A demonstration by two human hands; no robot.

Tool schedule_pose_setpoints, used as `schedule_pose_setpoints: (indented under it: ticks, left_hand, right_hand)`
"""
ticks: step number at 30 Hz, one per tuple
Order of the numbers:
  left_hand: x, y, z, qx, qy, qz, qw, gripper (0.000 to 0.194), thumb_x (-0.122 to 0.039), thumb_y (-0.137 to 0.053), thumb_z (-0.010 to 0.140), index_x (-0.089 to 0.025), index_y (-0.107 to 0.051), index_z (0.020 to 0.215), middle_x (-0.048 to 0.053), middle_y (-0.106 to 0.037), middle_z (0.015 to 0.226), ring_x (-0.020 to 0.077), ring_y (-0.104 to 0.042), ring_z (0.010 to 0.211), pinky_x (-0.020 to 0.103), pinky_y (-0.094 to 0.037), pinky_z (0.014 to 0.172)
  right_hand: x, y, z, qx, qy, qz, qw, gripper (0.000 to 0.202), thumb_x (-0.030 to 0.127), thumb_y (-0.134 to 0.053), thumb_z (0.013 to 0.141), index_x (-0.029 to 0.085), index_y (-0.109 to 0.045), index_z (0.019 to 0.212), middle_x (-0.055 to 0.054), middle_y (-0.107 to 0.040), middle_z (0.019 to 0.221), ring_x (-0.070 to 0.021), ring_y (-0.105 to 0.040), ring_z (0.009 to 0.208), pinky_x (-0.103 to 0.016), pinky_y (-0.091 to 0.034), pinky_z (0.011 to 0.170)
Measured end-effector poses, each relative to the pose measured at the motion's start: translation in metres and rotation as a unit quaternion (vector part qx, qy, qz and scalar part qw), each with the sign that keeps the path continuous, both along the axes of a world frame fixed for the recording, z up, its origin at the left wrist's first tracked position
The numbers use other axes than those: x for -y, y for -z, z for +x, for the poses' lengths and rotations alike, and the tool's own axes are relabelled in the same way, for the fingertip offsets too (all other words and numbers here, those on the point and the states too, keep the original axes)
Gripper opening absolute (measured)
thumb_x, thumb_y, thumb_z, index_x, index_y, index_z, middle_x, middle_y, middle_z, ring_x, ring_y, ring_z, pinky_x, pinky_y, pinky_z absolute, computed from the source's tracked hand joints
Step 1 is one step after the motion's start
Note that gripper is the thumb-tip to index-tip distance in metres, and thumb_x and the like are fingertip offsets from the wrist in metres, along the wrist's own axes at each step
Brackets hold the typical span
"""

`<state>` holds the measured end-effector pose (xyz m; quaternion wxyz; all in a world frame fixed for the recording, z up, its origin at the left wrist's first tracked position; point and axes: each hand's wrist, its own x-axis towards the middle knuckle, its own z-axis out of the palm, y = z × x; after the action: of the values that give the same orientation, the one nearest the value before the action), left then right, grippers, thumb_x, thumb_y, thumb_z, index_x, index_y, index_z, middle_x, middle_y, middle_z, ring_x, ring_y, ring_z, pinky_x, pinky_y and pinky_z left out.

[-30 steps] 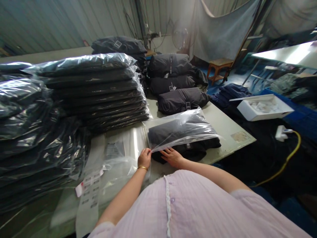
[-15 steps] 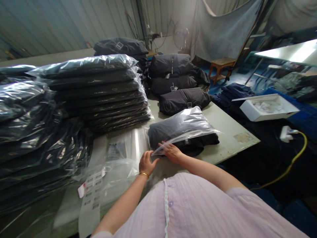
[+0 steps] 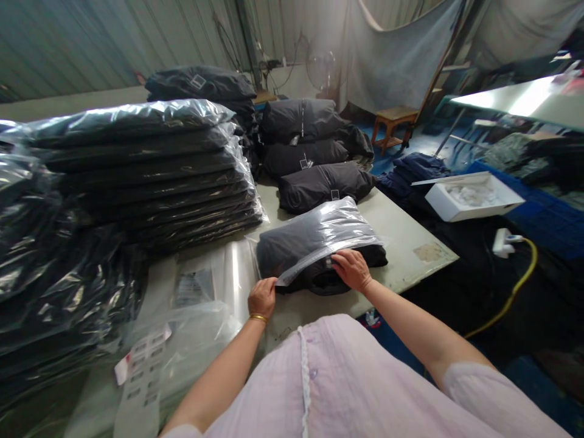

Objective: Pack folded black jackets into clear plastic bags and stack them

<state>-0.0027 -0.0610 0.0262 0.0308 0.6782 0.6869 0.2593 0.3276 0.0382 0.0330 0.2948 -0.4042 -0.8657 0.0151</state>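
A folded dark garment (image 3: 326,281) lies on the table, partly covered by a clear plastic bag (image 3: 328,224). The bag's open edge runs across the garment's near side. My left hand (image 3: 263,297) wears a gold bangle and pinches the left corner of that edge. My right hand (image 3: 351,269) rests at the edge near the middle of the garment, fingers bent over a small light tag; whether they grip anything is hidden.
Tall stacks of bagged dark garments (image 3: 155,164) stand at the left. Folded garments (image 3: 326,185) lie behind the bag. Flat plastic bags (image 3: 201,328) and a sticker sheet (image 3: 143,371) are at left front. A white box (image 3: 474,196) sits at the right.
My right hand has moved right along the bag's edge, away from my left hand. My left hand has closed on the corner. The view has shifted slightly to the right.
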Motion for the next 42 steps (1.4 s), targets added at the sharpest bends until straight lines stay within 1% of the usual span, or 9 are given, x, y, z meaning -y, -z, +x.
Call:
schedule_pose_setpoints:
  ticks: [5, 11, 16, 20, 24, 29, 33, 36, 42]
  left_hand:
    - [0.013, -0.010, -0.003, -0.005, 0.070, -0.011, 0.997, 0.030, -0.033, -0.043, 0.093, -0.030, -0.070, 0.108, 0.005, -0.071, 0.105, 0.0246, -0.061, 0.104, 0.042, -0.046, 0.093]
    - [0.007, -0.022, 0.017, 0.006, 0.037, 0.001, 0.999, 0.030, -0.045, -0.049, 0.089, -0.029, -0.074, 0.094, 0.006, -0.069, 0.106, 0.0263, -0.059, 0.106, 0.043, -0.045, 0.095]
    - [-0.032, -0.033, 0.063, 0.044, 0.008, 0.051, 0.998, 0.036, -0.047, -0.050, 0.090, -0.026, -0.067, 0.114, 0.008, -0.066, 0.116, 0.0259, -0.057, 0.111, 0.043, -0.043, 0.100]
    - [-0.056, -0.041, 0.107, 0.001, 0.068, 0.034, 0.997, 0.044, -0.048, -0.058, 0.086, -0.026, -0.063, 0.123, 0.009, -0.061, 0.127, 0.0284, -0.052, 0.123, 0.050, -0.033, 0.111]
    - [-0.072, -0.041, 0.149, -0.041, 0.225, 0.002, 0.974, 0.049, -0.046, -0.060, 0.085, -0.030, -0.057, 0.131, 0.007, -0.054, 0.139, 0.0270, -0.045, 0.132, 0.052, -0.026, 0.117]
    - [-0.093, -0.026, 0.190, -0.100, 0.409, -0.025, 0.907, 0.059, -0.045, -0.061, 0.084, -0.029, -0.050, 0.139, 0.006, -0.039, 0.153, 0.0262, -0.028, 0.145, 0.051, -0.018, 0.121]
    - [-0.104, -0.002, 0.218, -0.134, 0.485, -0.022, 0.864, 0.059, -0.044, -0.064, 0.081, -0.026, -0.053, 0.136, 0.005, -0.035, 0.155, 0.0236, -0.021, 0.147, 0.043, -0.012, 0.123]
    - [-0.109, 0.019, 0.235, -0.139, 0.473, -0.009, 0.870, 0.052, -0.047, -0.065, 0.080, -0.029, -0.059, 0.129, 0.002, -0.041, 0.152, 0.0222, -0.017, 0.148, 0.040, -0.009, 0.123]
    - [-0.119, 0.055, 0.253, -0.196, 0.383, -0.030, 0.902, 0.058, -0.055, -0.059, 0.082, -0.024, -0.059, 0.130, 0.006, -0.043, 0.151, 0.0233, -0.009, 0.149, 0.046, -0.003, 0.122]
  right_hand:
    - [-0.040, 0.002, 0.081, -0.012, 0.193, 0.002, 0.981, 0.052, 0.029, -0.053, 0.088, 0.012, -0.046, 0.137, -0.019, -0.047, 0.138, -0.0329, -0.042, 0.125, -0.046, -0.033, 0.104]
    - [-0.074, 0.007, 0.135, 0.062, 0.117, -0.115, 0.984, 0.045, 0.021, -0.056, 0.081, 0.018, -0.057, 0.126, -0.012, -0.062, 0.119, -0.0246, -0.056, 0.104, -0.035, -0.042, 0.091]
    - [-0.076, 0.011, 0.146, 0.119, 0.141, -0.191, 0.964, 0.017, 0.022, -0.055, 0.082, 0.021, -0.064, 0.097, -0.004, -0.067, 0.085, -0.0190, -0.058, 0.077, -0.030, -0.041, 0.071]
    - [-0.073, 0.016, 0.155, 0.140, 0.072, -0.172, 0.972, 0.014, 0.030, -0.055, 0.085, 0.020, -0.060, 0.093, -0.004, -0.065, 0.088, -0.0194, -0.058, 0.081, -0.030, -0.040, 0.076]
    - [-0.077, 0.021, 0.165, 0.133, 0.005, -0.163, 0.977, 0.029, 0.045, -0.060, 0.084, 0.019, -0.057, 0.097, -0.006, -0.062, 0.093, -0.0212, -0.057, 0.088, -0.032, -0.041, 0.081]
    - [-0.083, 0.030, 0.165, 0.175, -0.017, -0.183, 0.967, 0.034, 0.040, -0.071, 0.076, 0.020, -0.056, 0.099, -0.005, -0.061, 0.097, -0.0209, -0.059, 0.087, -0.030, -0.041, 0.077]
    - [-0.081, 0.043, 0.146, 0.213, 0.107, -0.198, 0.951, 0.011, 0.019, -0.059, 0.083, 0.021, -0.058, 0.093, -0.005, -0.064, 0.094, -0.0175, -0.061, 0.078, -0.027, -0.037, 0.067]
    - [-0.080, 0.051, 0.133, 0.177, 0.165, -0.238, 0.941, 0.010, 0.015, -0.054, 0.083, 0.022, -0.058, 0.089, -0.004, -0.066, 0.091, -0.0160, -0.060, 0.074, -0.025, -0.032, 0.060]
    - [-0.074, 0.058, 0.141, 0.024, 0.121, -0.288, 0.950, 0.007, 0.026, -0.056, 0.081, 0.022, -0.054, 0.076, 0.001, -0.061, 0.072, -0.0146, -0.054, 0.066, -0.024, -0.032, 0.058]
